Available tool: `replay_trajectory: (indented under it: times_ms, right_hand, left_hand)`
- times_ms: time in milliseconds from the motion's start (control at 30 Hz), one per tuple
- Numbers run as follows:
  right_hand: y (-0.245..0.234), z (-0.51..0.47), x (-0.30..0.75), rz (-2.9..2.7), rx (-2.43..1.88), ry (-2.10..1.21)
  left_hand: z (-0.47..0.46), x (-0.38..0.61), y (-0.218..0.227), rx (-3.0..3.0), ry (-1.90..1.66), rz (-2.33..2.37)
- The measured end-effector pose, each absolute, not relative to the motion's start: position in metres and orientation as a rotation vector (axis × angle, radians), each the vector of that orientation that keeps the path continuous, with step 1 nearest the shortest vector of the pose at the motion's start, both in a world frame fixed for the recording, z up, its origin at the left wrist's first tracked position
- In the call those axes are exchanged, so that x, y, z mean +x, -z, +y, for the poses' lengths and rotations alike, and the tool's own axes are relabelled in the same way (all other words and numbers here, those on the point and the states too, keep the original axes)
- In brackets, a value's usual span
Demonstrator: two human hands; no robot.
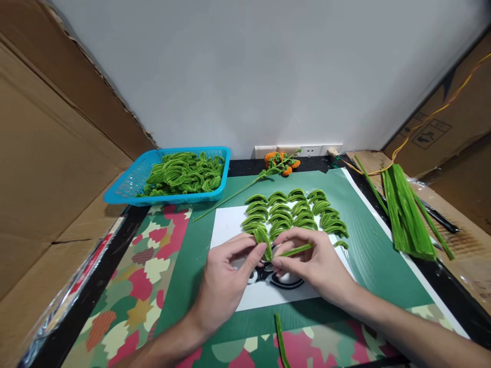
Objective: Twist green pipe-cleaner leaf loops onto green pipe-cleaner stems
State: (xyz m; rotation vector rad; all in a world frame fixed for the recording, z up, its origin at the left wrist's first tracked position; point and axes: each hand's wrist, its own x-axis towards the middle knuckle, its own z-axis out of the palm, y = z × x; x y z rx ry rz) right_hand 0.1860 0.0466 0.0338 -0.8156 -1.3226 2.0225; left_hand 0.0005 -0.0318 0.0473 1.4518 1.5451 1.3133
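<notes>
Between the thumb and fingers of my left hand [230, 273] is a looped green pipe-cleaner leaf [262, 243], held upright. My right hand [316, 263] pinches at the leaf's lower end, and a straight green pipe cleaner [294, 251] runs from there across its fingers. Both hands are over a white sheet [226, 222] with a black printed design, partly hidden by them. Just beyond my fingers, rows of curved green pipe-cleaner leaves [280, 214] lie on the sheet and the green mat. A loose pipe cleaner [282, 340] rests near the front edge.
At the back left stands a blue basket [128, 186] heaped with green pipe-cleaner pieces. An orange pipe-cleaner flower [274, 159] on a long stem lies behind the rows. To the right are a bundle of green pipe cleaners [406, 214] and a black-handled tool [441, 219]. Cardboard flanks both sides.
</notes>
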Motion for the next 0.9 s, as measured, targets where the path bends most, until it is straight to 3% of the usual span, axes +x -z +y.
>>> replay_trajectory:
  times_ms: [367,900]
  right_hand:
    - [-0.035,0.049,0.189,-1.204,-0.574,-1.924]
    - [-0.038,0.041,0.192,-1.663,-0.836,-1.427]
  left_hand:
    - [-0.03,0.002,-0.049,1.281,-1.392,1.429]
    - [-0.037,0.008,-0.036,1.251,-1.201,1.383]
